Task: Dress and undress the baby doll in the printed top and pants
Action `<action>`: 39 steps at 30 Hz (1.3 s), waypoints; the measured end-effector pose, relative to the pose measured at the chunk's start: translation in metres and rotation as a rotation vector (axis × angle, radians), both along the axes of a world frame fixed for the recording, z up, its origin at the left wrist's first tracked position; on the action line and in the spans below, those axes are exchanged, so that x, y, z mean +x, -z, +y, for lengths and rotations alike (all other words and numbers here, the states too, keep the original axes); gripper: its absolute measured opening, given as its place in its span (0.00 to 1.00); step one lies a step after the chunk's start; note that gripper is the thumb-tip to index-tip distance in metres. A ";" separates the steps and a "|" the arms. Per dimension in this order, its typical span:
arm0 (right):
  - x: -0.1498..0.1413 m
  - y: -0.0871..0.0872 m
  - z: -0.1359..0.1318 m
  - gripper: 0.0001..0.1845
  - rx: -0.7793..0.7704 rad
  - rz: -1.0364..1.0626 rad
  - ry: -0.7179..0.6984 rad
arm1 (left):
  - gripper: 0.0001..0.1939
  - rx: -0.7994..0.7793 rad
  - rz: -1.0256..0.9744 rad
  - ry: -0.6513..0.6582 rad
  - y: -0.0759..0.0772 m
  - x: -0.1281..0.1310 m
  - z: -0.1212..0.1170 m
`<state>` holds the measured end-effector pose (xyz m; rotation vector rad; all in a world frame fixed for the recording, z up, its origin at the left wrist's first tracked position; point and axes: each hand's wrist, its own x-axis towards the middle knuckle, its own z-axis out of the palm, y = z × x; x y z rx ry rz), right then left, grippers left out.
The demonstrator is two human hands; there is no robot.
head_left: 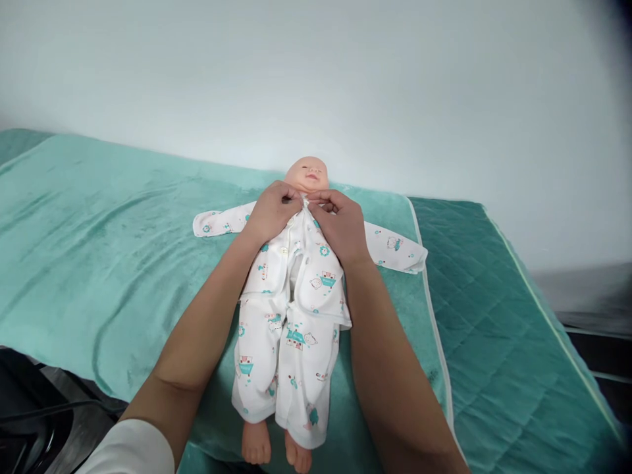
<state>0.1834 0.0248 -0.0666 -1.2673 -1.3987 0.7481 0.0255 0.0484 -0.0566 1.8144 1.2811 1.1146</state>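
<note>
A baby doll (307,174) lies on its back with its head away from me and its bare feet towards me. It wears a white printed baby jacket (323,280) and matching pants (303,368). The jacket's front hangs apart below the chest. At the collar, my left hand (276,209) pinches one edge of the jacket between thumb and finger. My right hand (340,220) pinches the other edge right beside it, the fingertips nearly meeting under the doll's chin. Both long sleeves stretch out sideways, covering the doll's hands.
Beneath the doll spreads a light green plush blanket (123,243), over a darker green quilted cover (508,329). A pale wall (316,79) rises behind the bed. Something black and glossy (29,421) with a cable stands at the lower left.
</note>
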 end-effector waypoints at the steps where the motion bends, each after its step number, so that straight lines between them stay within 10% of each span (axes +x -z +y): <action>1: 0.000 0.000 0.000 0.09 0.017 0.007 -0.001 | 0.06 0.004 0.004 0.003 0.000 0.000 0.000; 39: 0.004 0.009 0.010 0.07 -0.018 0.159 -0.075 | 0.04 0.021 -0.036 0.020 -0.004 0.000 -0.005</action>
